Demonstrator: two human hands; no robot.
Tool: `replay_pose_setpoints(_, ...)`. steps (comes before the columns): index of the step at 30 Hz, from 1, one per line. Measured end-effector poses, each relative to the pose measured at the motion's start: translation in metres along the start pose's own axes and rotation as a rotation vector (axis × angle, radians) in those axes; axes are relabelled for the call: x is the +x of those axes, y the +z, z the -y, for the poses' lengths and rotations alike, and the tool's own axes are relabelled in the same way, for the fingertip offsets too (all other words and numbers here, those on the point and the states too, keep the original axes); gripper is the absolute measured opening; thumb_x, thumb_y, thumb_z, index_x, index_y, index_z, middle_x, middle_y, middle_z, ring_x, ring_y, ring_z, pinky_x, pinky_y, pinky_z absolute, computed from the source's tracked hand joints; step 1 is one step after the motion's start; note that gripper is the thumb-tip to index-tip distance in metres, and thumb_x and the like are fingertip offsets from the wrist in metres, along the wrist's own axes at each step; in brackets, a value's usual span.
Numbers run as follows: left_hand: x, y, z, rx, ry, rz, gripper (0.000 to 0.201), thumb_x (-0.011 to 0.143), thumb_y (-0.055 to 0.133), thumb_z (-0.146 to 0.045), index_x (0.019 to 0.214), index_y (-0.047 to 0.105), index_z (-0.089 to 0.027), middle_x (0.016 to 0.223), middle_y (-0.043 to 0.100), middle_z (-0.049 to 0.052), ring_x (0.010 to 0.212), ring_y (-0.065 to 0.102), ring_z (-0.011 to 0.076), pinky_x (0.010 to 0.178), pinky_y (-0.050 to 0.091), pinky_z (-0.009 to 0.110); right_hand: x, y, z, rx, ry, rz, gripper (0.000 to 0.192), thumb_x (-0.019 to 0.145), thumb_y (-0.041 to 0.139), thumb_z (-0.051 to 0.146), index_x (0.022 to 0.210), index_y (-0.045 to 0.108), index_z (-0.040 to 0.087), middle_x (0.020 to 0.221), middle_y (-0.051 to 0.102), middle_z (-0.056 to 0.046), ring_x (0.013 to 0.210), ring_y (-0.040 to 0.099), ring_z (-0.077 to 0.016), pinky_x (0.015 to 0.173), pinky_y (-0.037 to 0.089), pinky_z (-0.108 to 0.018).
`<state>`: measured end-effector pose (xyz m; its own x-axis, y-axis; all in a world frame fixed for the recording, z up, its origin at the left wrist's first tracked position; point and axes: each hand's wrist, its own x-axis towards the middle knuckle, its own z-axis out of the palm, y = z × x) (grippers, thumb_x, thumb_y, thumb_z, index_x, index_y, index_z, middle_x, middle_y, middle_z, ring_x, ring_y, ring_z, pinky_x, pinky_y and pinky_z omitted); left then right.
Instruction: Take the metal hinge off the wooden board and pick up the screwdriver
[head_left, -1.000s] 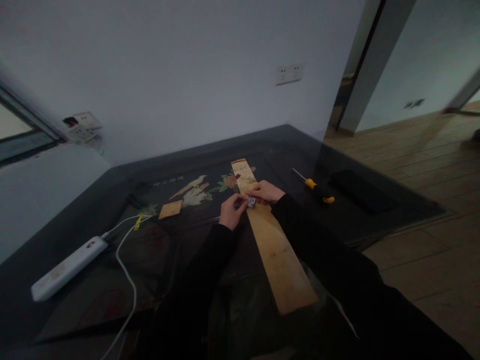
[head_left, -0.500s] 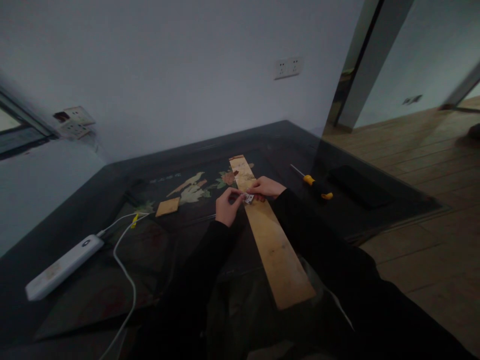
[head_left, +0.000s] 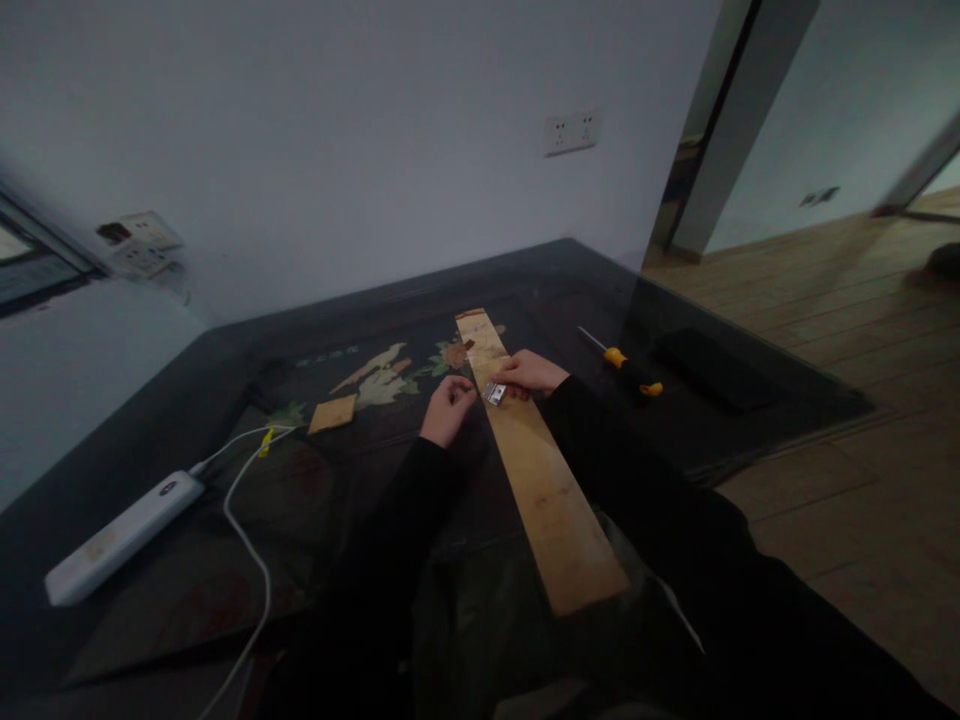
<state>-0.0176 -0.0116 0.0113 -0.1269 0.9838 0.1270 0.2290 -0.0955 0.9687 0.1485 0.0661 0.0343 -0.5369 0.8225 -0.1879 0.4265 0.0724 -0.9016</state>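
Observation:
A long wooden board runs lengthwise over the dark table, its near end reaching past the table edge toward me. On its upper half lies a small shiny metal hinge with holes. My right hand is closed on the hinge, thumb and finger at its far right edge and the other fingers around the board's right side. Just left of the board, my left hand has curled fingers, thumb and index close together. Whether something tiny sits between those fingertips is too small to make out.
A yellow-and-black screwdriver lies right of the board, beside a flat black object. At left are a small square wood piece, a white power bank and its white cable. A wall with sockets stands behind the table.
My left hand has drawn back a little to the left, off the hinge, leaving more of it showing. My right hand keeps its place on hinge and board.

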Motion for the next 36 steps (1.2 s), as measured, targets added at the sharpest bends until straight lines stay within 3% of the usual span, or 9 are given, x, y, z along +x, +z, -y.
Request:
replay_pose_setpoints(3, -0.005, 0.002, -0.001, 0.319, 0.241, -0.022, 0.018, 0.070, 0.068, -0.026, 0.083, 0.057, -0.019, 0.054, 0.031, -0.008, 0.049, 0.034, 0.0083, 0.050, 0.029, 0.020, -0.001, 0.001, 0.001, 0.013, 0.007, -0.009, 0.030, 0.085, 0.058, 0.024, 0.058, 0.058, 0.012, 0.038, 0.047, 0.004, 0.033, 0.042, -0.0053, 0.036, 0.032, -0.018)
replay_pose_setpoints(5, -0.008, 0.002, -0.001, 0.449, 0.331, 0.012, 0.020, 0.071, 0.069, -0.028, 0.087, 0.061, -0.020, 0.058, 0.039, -0.007, 0.055, 0.040, 0.0100, 0.055, 0.033, 0.021, -0.002, 0.001, 0.002, 0.015, 0.008, -0.007, 0.030, 0.086, 0.057, 0.023, 0.058, 0.057, 0.012, 0.037, 0.047, 0.004, 0.033, 0.041, -0.0053, 0.036, 0.032, -0.018)
replay_pose_setpoints(9, -0.008, 0.003, 0.005, 0.569, 0.427, 0.082, 0.017, 0.075, 0.068, -0.029, 0.090, 0.065, -0.022, 0.070, 0.057, -0.001, 0.065, 0.050, 0.0136, 0.061, 0.039, 0.024, -0.003, 0.002, 0.003, 0.010, 0.000, 0.008, 0.034, 0.087, 0.055, 0.023, 0.055, 0.055, 0.012, 0.037, 0.046, 0.004, 0.031, 0.040, -0.0050, 0.035, 0.031, -0.018)
replay_pose_setpoints(13, -0.005, 0.003, 0.012, 0.611, 0.480, 0.112, 0.011, 0.081, 0.062, -0.030, 0.087, 0.065, -0.021, 0.081, 0.064, 0.002, 0.071, 0.055, 0.0152, 0.066, 0.042, 0.025, -0.002, 0.002, 0.002, 0.014, 0.002, 0.013, 0.035, 0.087, 0.055, 0.025, 0.055, 0.054, 0.012, 0.037, 0.047, 0.003, 0.032, 0.043, -0.0055, 0.036, 0.033, -0.018)
replay_pose_setpoints(20, -0.004, 0.001, 0.013, 0.597, 0.496, 0.082, 0.010, 0.085, 0.058, -0.029, 0.087, 0.063, -0.020, 0.083, 0.063, 0.003, 0.073, 0.055, 0.0152, 0.068, 0.042, 0.025, -0.001, -0.006, -0.002, 0.164, 0.042, 0.158, 0.030, 0.086, 0.058, 0.031, 0.065, 0.061, 0.010, 0.048, 0.057, 0.001, 0.037, 0.047, -0.0057, 0.041, 0.039, -0.018)
replay_pose_setpoints(26, -0.004, 0.002, 0.011, 0.581, 0.435, 0.045, 0.010, 0.084, 0.057, -0.029, 0.086, 0.061, -0.020, 0.064, 0.051, -0.002, 0.062, 0.048, 0.0137, 0.063, 0.037, 0.024, -0.006, -0.013, -0.001, 0.274, 0.042, 0.282, 0.025, 0.082, 0.063, 0.030, 0.068, 0.063, 0.009, 0.056, 0.061, -0.001, 0.044, 0.051, -0.0054, 0.047, 0.043, -0.019)
replay_pose_setpoints(31, -0.004, 0.002, 0.010, 0.517, 0.388, 0.023, 0.009, 0.085, 0.054, -0.028, 0.082, 0.056, -0.020, 0.058, 0.041, -0.005, 0.054, 0.042, 0.0118, 0.056, 0.031, 0.022, -0.004, -0.010, 0.000, 0.204, 0.069, 0.224, 0.024, 0.086, 0.058, 0.023, 0.067, 0.062, 0.010, 0.051, 0.058, 0.000, 0.041, 0.049, -0.0064, 0.045, 0.041, -0.020)
replay_pose_setpoints(36, -0.007, 0.004, 0.007, 0.452, 0.344, -0.009, 0.009, 0.087, 0.050, -0.029, 0.084, 0.051, -0.020, 0.060, 0.045, -0.005, 0.054, 0.043, 0.0115, 0.056, 0.032, 0.022, -0.002, -0.005, -0.001, 0.150, 0.041, 0.158, 0.031, 0.086, 0.058, 0.024, 0.058, 0.058, 0.011, 0.045, 0.053, 0.002, 0.036, 0.045, -0.0052, 0.040, 0.036, -0.018)
